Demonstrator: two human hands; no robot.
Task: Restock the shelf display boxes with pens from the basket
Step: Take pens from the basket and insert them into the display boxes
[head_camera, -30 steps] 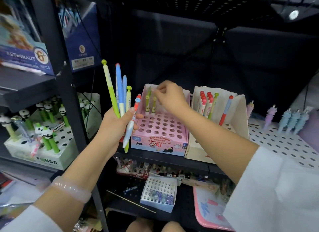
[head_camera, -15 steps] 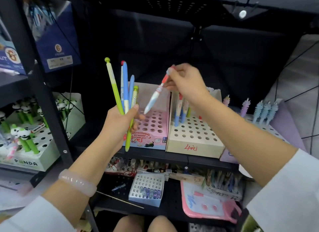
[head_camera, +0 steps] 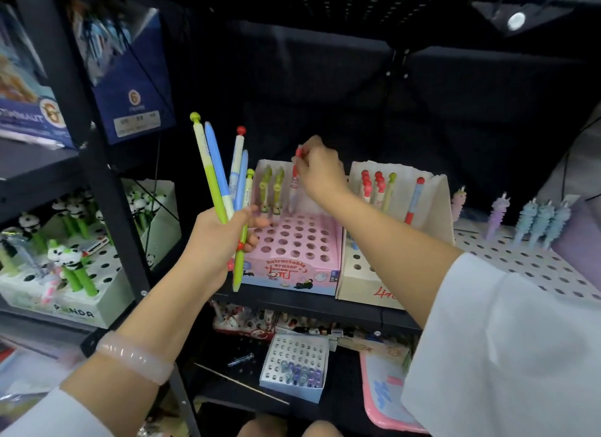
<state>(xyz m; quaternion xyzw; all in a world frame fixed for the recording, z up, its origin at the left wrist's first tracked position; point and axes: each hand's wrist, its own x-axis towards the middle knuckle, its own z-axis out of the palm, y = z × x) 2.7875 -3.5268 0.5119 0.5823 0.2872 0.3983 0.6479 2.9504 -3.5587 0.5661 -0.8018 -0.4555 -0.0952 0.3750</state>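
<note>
Since prev. frame, right hand (head_camera: 320, 173) carried red-capped pen (head_camera: 295, 180) to pink box (head_camera: 294, 241); fingers pinch it over back row. Left hand (head_camera: 218, 238) grips approx. five pens (head_camera: 211, 173); most holes vacant.

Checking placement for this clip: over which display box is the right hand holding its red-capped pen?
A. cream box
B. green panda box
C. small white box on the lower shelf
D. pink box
D: the right hand pinches the red-capped pen upright over the back row of the pink box.

Black metal shelving (head_camera: 107, 189), dark perforated panel (head_camera: 344, 4) overhead, small round spotlight (head_camera: 516, 20) at upper right.
</note>
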